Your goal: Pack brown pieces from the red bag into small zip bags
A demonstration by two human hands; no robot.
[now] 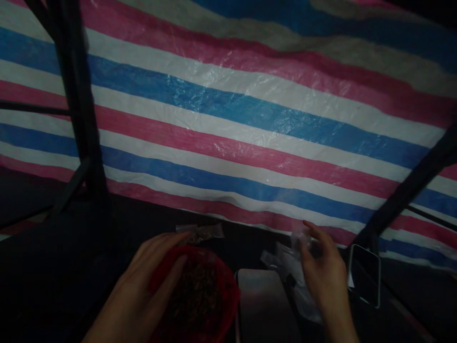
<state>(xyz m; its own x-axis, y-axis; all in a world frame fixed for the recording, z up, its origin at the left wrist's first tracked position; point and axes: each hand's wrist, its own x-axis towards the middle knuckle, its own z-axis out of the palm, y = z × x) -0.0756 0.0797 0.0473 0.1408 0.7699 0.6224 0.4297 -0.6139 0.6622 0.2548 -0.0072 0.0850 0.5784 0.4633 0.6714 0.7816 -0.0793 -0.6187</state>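
Observation:
At the lower left, my left hand (153,276) holds the near-left rim of a red plastic bag (232,290), thumb over the inside and fingers along the outer edge. Small dark brown bits (200,290) fill the bag; their kind is too dim to tell. My right hand (323,264) pinches a small clear plastic bag (300,238) between thumb and fingers. Below and beside it lie more clear plastic bags (285,257) in a loose heap. Behind the red bag rest small clear packets (205,232) with some contents.
A flat device with a pale, shiny top (264,300) lies between my hands. To the right, a phone (364,275) leans by a dark pole (403,195). Striped plastic sheeting (232,124) hangs behind the dark table, with another dark post (80,105) at left.

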